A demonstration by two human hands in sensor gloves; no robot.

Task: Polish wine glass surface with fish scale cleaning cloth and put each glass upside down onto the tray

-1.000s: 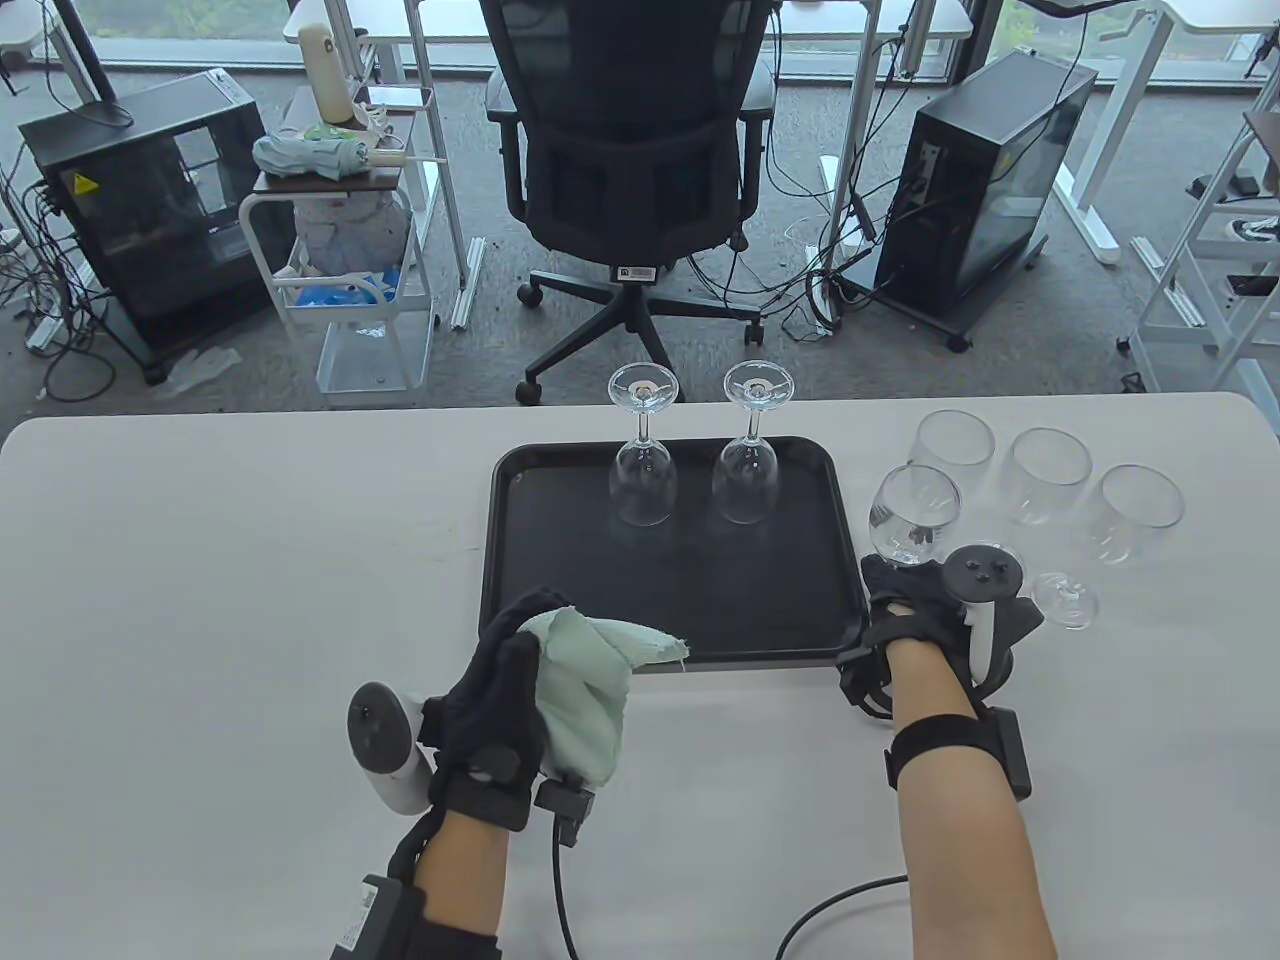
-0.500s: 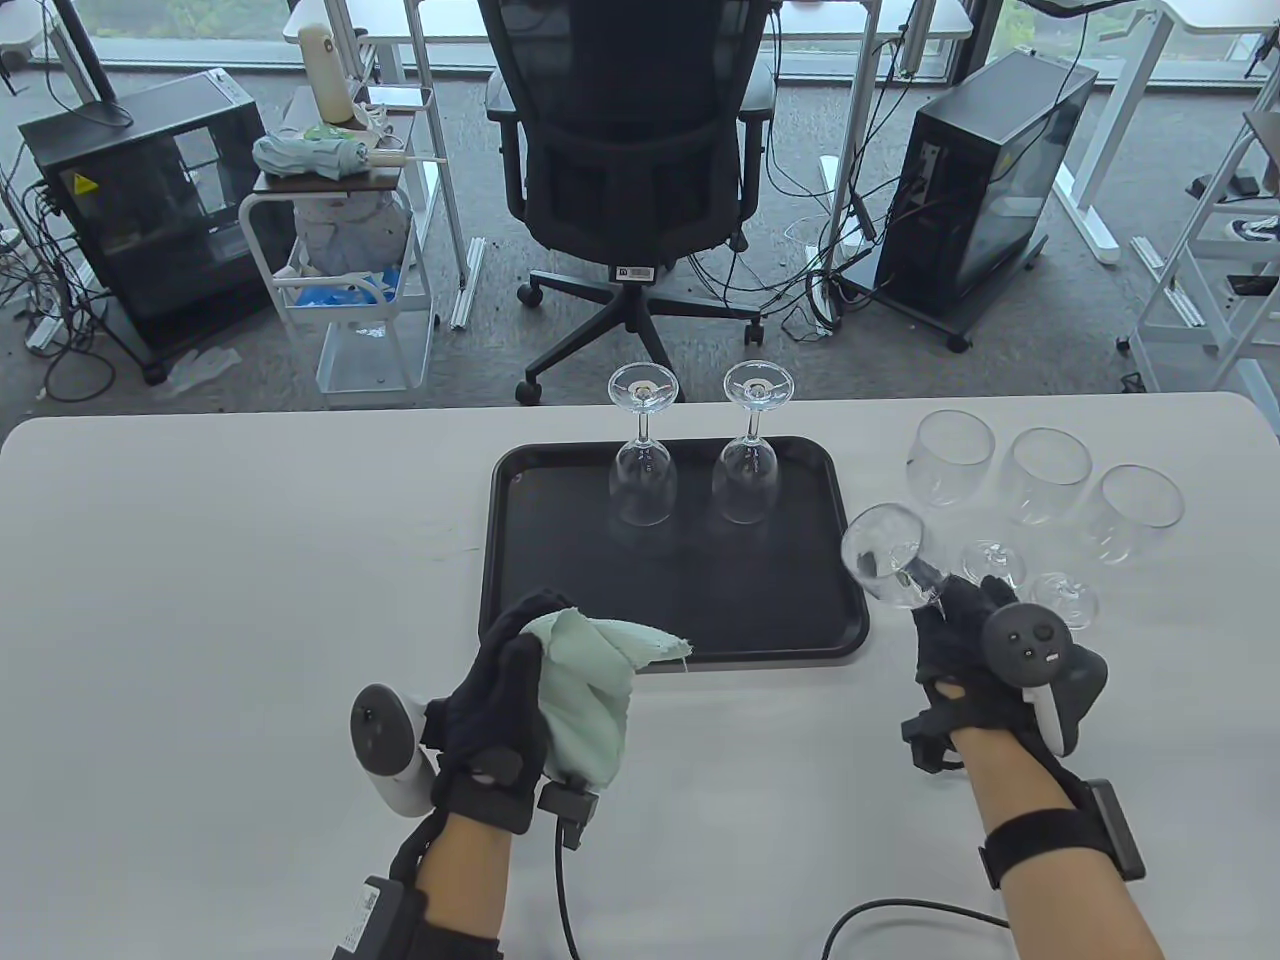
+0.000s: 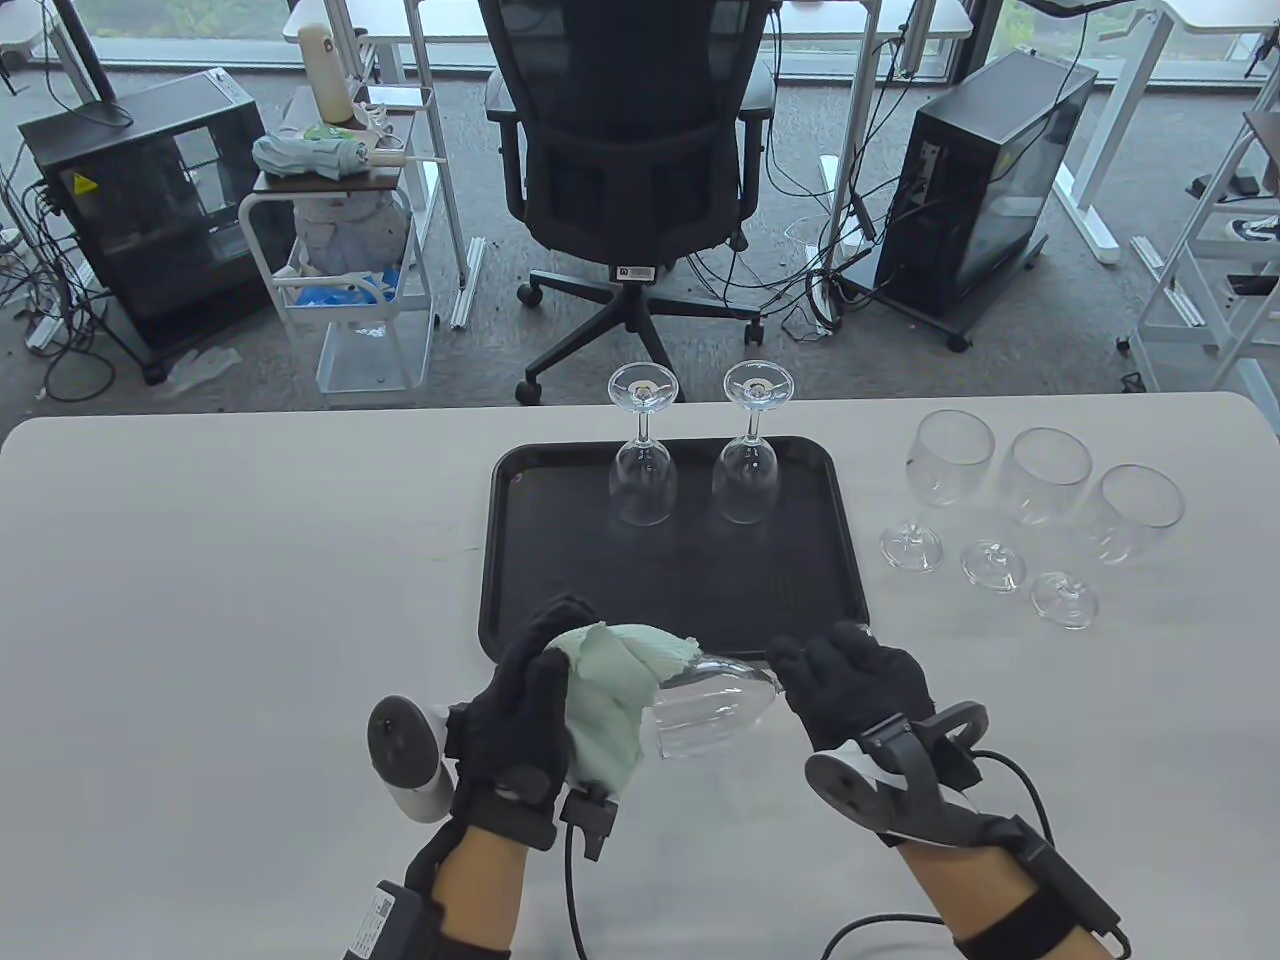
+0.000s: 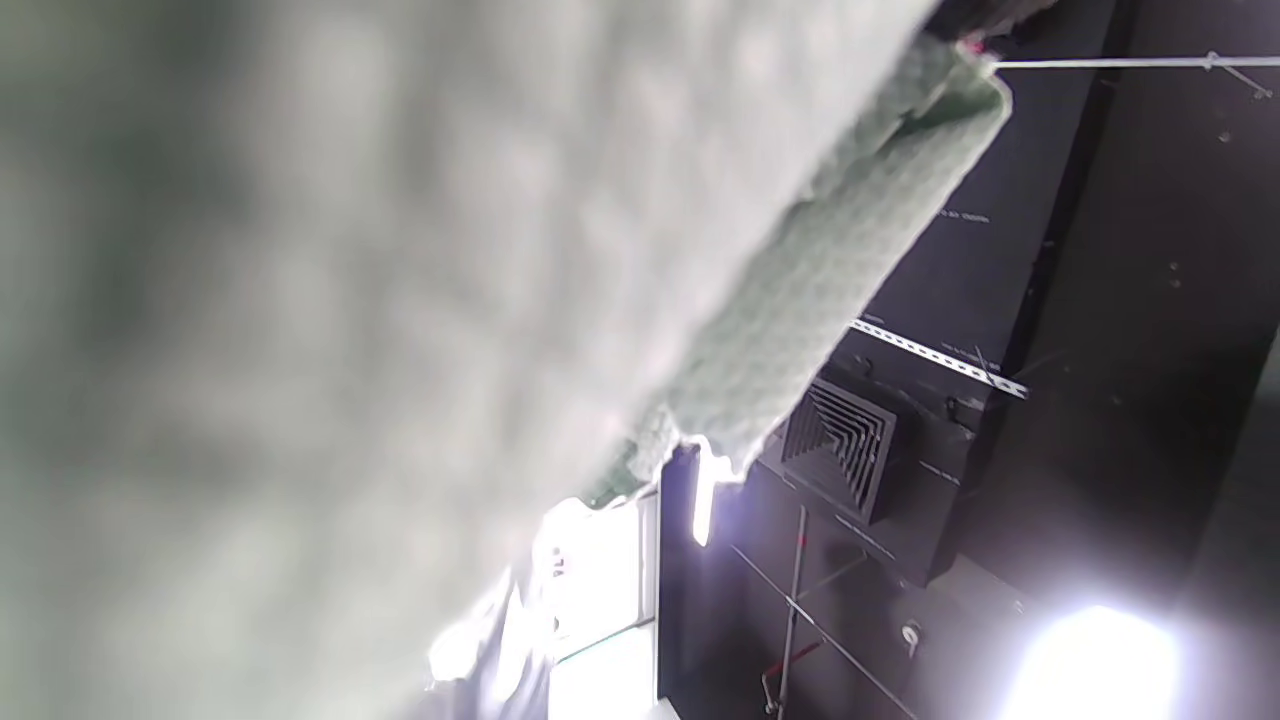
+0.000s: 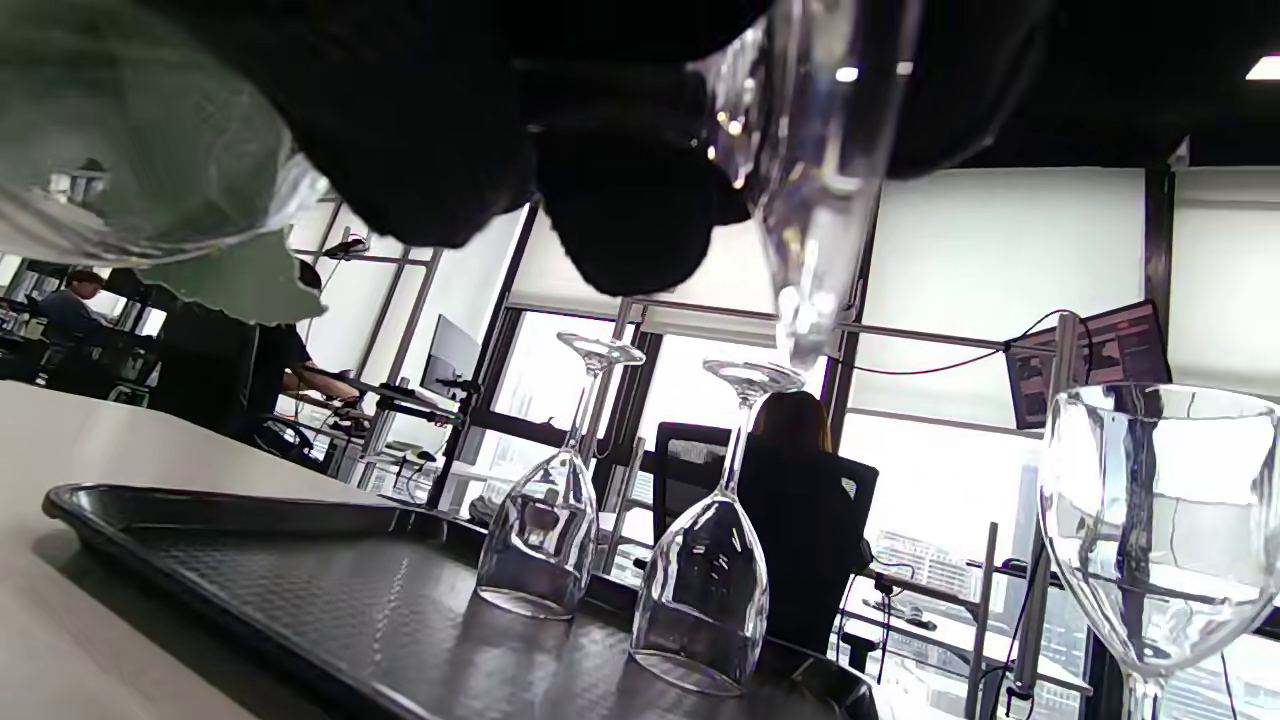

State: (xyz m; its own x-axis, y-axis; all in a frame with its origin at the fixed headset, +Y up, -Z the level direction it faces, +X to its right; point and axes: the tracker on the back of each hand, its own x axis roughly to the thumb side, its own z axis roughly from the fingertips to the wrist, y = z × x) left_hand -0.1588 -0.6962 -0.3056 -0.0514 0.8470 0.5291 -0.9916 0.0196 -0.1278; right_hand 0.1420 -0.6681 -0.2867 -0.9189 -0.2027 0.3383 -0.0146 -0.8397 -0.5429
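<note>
Gloved hands meet just above the near edge of the bench (image 3: 200,560), both in black fabric sensor gloves with a tracker strapped on the back. The left hand (image 3: 520,715) is curled around a bunched fish scale cleaning cloth (image 3: 610,700), pale green and woven, with a frayed corner; in the left wrist view its bumpy, scale-like weave fills most of the frame. The cloth presses against the bowl of a clear wine glass (image 3: 710,705) that lies nearly on its side between the two hands. The right hand (image 3: 850,690) grips that glass at its stem end, fingers curled over it; in the right wrist view the dark fingertips wrap the transparent stem from above.

Just beyond the hands sits a black plastic tray (image 3: 560,590), rectangular with rounded corners, a raised rim and a finely textured floor. Two polished glasses (image 3: 645,480) stand upside down along its far side, rims on the tray, round feet up, a little apart.

To the right of the tray, three upright wine glasses (image 3: 1045,480) stand directly on the smooth white bench in a slanting row, close together, their rounded bowls thin and clear, their flat round feet nearer the camera.
</note>
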